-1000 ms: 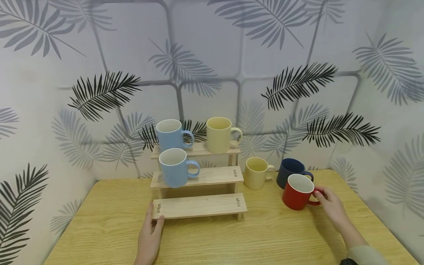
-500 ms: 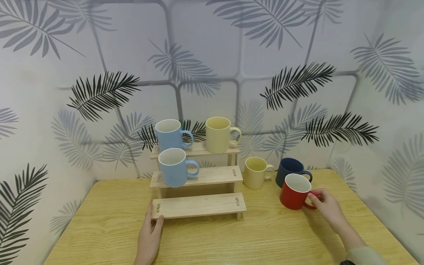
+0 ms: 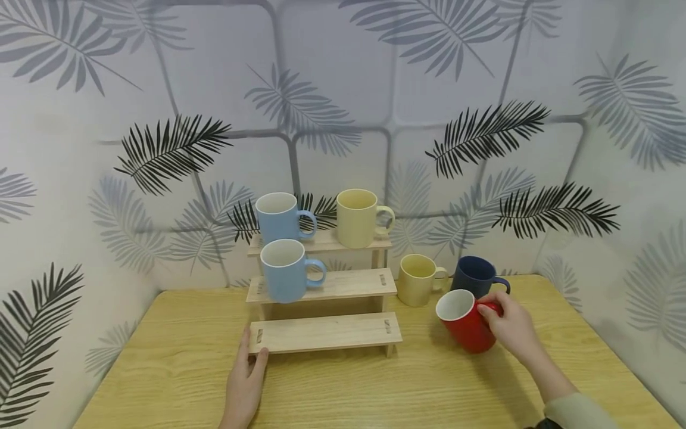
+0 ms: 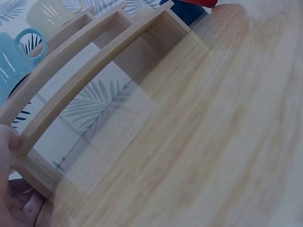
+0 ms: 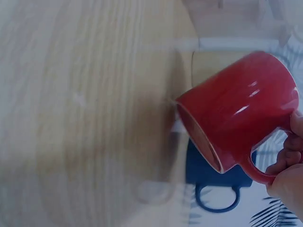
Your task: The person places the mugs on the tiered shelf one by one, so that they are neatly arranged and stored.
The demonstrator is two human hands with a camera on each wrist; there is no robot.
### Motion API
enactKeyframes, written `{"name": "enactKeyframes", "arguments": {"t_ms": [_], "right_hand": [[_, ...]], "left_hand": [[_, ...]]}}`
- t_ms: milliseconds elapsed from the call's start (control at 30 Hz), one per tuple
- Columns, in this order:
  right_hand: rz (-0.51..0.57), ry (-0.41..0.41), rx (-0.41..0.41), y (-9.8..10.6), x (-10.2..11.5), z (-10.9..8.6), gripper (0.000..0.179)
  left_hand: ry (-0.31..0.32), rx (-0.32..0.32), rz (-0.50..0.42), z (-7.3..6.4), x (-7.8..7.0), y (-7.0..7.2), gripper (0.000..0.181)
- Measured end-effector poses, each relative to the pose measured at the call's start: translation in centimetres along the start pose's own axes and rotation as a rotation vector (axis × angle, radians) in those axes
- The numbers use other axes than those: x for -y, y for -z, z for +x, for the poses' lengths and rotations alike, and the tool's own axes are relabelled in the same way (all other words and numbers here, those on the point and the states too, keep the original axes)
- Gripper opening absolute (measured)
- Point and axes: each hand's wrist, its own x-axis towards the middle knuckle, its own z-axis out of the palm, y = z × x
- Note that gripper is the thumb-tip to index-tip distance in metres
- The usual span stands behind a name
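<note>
My right hand (image 3: 511, 328) grips a red mug (image 3: 471, 331) by its handle. The mug tilts with its white-lined mouth toward the left, and the right wrist view shows its base raised off the table. At the left end of the lowest shelf of a three-step wooden rack (image 3: 327, 333), my left hand (image 3: 245, 381) holds the corner, thumb in front and fingers around the side. One light blue mug (image 3: 284, 274) stands on the middle shelf. Another light blue mug (image 3: 278, 218) and a pale yellow mug (image 3: 356, 220) stand on the top shelf.
A smaller yellow mug (image 3: 415, 285) stands on the wooden table (image 3: 177, 369) just right of the rack. Beside it is a dark blue mug (image 3: 476, 274), partly hidden behind the red one. A leaf-patterned wall (image 3: 332, 77) rises behind the table.
The red mug went from upright to tilted, its mouth swinging left and its base lifting, as my right hand moved slightly left. My left hand stays at the rack.
</note>
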Motion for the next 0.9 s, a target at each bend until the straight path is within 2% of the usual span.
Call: {"name": "enactKeyframes", "arguments": {"t_ms": [133, 333, 533, 667, 900], "right_hand": [[0.033, 0.079, -0.005, -0.3, 1.8, 0.3, 0.007], [0.141, 0.125, -0.019, 0.0, 5.0, 0.7, 0.008], [0.314, 0.174, -0.004, -0.1, 8.6, 1.5, 0.011], [0.396, 0.189, -0.021, -1.0, 10.5, 2.1, 0.011], [0.441, 0.283, -0.103, -3.9, 12.6, 3.9, 0.014]], "left_hand": [[-0.002, 0.002, 0.001, 0.1, 0.0, -0.1, 0.081], [0.007, 0.008, 0.0, 0.1, 0.0, -0.1, 0.081], [0.009, 0.001, 0.001, 0.1, 0.0, -0.2, 0.081], [0.004, 0.002, -0.003, 0.1, 0.0, -0.2, 0.082], [0.001, -0.001, 0.0, 0.1, 0.0, -0.2, 0.081]]}}
